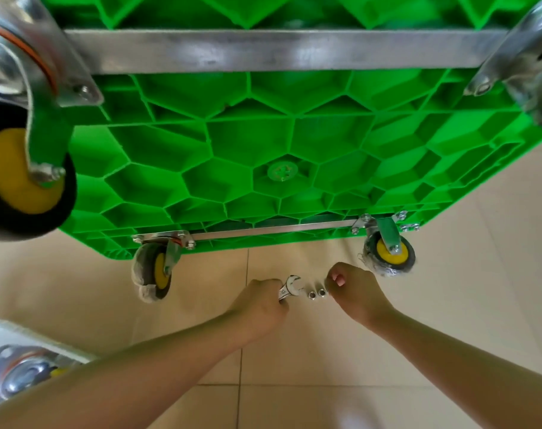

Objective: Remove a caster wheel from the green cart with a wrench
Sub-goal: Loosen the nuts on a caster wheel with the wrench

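The green cart [248,144] stands tipped up, its honeycomb underside facing me. Casters with yellow hubs are bolted at its corners: one at lower left [156,269], one at lower right [389,252], a large near one at left [22,178]. My left hand [260,305] grips a small silver wrench [290,287] just above the floor, its open jaw pointing up. My right hand [355,291] has curled fingers beside two small metal nuts [316,294] lying on the tile; whether it pinches anything is hidden.
A metal bar [279,51] crosses the cart's top, a thinner one [273,230] joins the lower casters. A fourth caster's bracket [523,54] shows at upper right. A loose caster plate [22,373] lies at lower left on the beige tiled floor [294,366].
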Tool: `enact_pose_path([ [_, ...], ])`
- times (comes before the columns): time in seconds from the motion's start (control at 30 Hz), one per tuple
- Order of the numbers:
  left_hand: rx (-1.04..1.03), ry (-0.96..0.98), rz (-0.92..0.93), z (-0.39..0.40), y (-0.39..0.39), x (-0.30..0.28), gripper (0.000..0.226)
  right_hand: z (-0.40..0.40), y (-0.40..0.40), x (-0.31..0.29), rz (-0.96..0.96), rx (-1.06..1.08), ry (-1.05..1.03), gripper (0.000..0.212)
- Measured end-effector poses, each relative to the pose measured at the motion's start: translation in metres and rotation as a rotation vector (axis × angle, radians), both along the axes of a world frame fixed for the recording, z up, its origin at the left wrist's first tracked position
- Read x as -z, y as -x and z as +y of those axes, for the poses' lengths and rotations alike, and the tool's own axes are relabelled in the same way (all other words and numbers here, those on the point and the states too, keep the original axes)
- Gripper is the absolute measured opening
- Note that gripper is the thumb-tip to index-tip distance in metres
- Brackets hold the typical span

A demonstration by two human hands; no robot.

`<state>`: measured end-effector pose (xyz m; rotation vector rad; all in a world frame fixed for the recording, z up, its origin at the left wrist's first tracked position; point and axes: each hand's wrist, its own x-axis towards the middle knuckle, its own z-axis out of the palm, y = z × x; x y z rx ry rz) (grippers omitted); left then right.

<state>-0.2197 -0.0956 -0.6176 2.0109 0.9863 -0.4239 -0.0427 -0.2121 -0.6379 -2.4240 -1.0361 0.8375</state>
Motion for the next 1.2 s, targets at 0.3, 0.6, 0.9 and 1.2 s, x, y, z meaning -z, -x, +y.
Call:
enact_pose_path([
  [0.3,-0.021,-0.246,-0.047,0.026,0.063,-0.109,0.029,0.060,0.060,-0.120,-0.072,-0.175,-0.256,0.024],
  [0.6,-0.118,-0.407,-0.359,0.060,0.127,-0.273,0.035,0.128,0.126,-0.297,-0.209,-0.391,-0.690,0.014],
  [0.9,-0.238,-0.663,-0.415,0.132,0.203,-0.340,0.029,0.208,0.163,-0.350,-0.600,-0.578,-0.987,0.026],
  [1.2,-0.101,-0.793,-0.166,0.184,0.229,-0.307,0.014,0.204,0.158,-0.301,-0.915,-0.617,-1.045,0.031],
])
